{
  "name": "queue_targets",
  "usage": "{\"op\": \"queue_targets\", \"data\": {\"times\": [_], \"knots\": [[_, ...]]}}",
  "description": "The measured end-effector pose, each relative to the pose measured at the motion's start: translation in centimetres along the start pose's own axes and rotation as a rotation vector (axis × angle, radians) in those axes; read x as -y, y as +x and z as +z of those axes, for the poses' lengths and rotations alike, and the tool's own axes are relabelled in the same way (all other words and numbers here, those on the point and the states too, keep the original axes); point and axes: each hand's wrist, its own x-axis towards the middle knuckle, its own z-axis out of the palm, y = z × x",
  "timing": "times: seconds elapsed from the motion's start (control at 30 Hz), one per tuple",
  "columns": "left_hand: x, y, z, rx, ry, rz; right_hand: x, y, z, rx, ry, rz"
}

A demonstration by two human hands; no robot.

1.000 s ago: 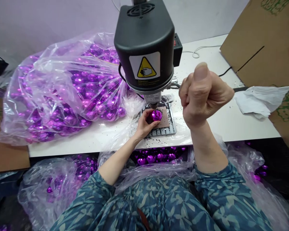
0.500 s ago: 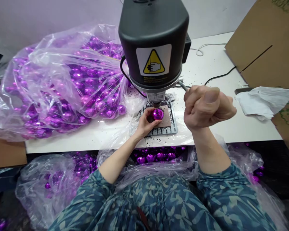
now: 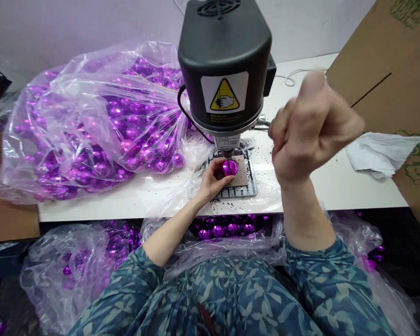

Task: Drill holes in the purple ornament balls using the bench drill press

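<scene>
A shiny purple ball (image 3: 229,167) sits under the chuck (image 3: 228,152) of a black drill press (image 3: 224,56). Thumb and fingers of my left hand (image 3: 213,179) are wrapped round its left side, holding it on a brown board (image 3: 241,173) over the metal base plate (image 3: 252,186). To the right of the press, my right hand (image 3: 310,126) is raised in a fist, a little blurred, closed round the press's lever handle (image 3: 262,122). Most of the lever is hidden by the fist.
A large clear bag (image 3: 91,126) of purple balls fills the table's left side. More balls (image 3: 227,227) lie in plastic below the front edge. Cardboard (image 3: 381,79) stands at right, near a white tissue (image 3: 383,154). Dark shavings are scattered around the base.
My right hand has moved up with the lever and turned. My left hand still holds the ball in the same place. The view has tilted slightly.
</scene>
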Motion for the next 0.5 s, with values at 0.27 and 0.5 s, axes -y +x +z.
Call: {"op": "queue_targets", "data": {"times": [0.27,0.5], "knots": [[-6.9,-6.7,-3.8,0.427,0.351,0.027,-0.1,3.7,1.9,0.085,0.137,0.126],[-5.2,0.1,-8.8,0.209,0.433,0.001,-0.2,3.3,1.7,0.034,0.181,0.103]]}}
